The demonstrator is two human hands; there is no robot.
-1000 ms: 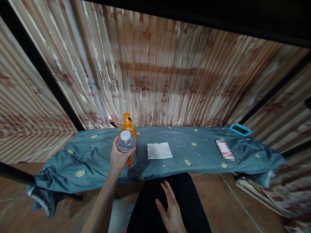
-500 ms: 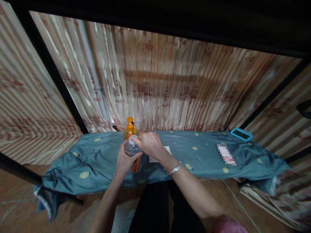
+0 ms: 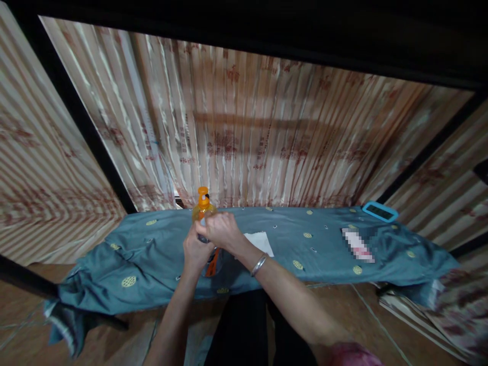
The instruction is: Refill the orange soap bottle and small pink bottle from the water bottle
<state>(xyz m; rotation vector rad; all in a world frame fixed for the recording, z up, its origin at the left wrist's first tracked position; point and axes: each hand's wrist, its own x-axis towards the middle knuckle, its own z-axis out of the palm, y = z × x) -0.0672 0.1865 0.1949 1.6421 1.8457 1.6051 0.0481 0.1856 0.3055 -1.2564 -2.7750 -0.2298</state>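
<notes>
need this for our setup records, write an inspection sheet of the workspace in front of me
surface: blue-green patterned cloth, wrinkled toward its left end
things in hand: clear bottle, mostly hidden by the hands; cap state cannot be told
clutter: orange-topped pump bottle behind the hands; white sheet, partly covered by the right arm; pixelated item, unidentifiable; blue-framed device at far right
hands: left hand around the clear bottle; right hand curled over its top
cables: nothing seen
surroundings: printed curtains, dark frame bars
</notes>
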